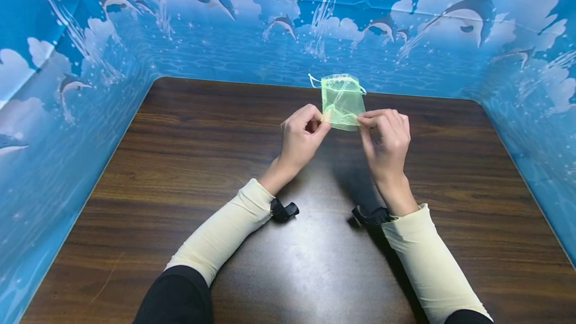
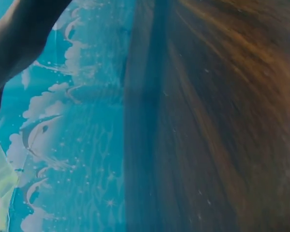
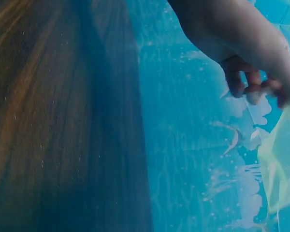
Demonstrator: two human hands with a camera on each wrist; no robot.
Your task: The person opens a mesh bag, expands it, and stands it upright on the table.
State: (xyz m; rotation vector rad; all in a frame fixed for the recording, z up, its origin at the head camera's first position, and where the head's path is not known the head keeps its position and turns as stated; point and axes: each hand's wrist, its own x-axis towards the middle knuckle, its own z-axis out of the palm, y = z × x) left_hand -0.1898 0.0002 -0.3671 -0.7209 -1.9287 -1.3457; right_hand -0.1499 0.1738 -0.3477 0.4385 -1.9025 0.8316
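Observation:
A sheer pale-green drawstring pouch [image 1: 343,99] is held up between both hands near the table's far edge. Its gathered top, with light cords, points away from the person. My left hand [image 1: 300,131] pinches the pouch's lower left corner between thumb and index finger. The lower right corner is pinched by my right hand [image 1: 389,139]. In the left wrist view, part of the pouch [image 2: 1,186] shows at the left edge, below the hand [image 2: 17,41]. The right wrist view has the pouch [image 3: 282,159] hanging from the fingers of the right hand [image 3: 251,48].
A dark wood-grain table [image 1: 180,164] lies under the hands. Blue cloth [image 1: 216,49] printed with dolphins and clouds stands around its back and sides. Black wrist cameras are strapped over the pale sleeves [image 1: 225,229].

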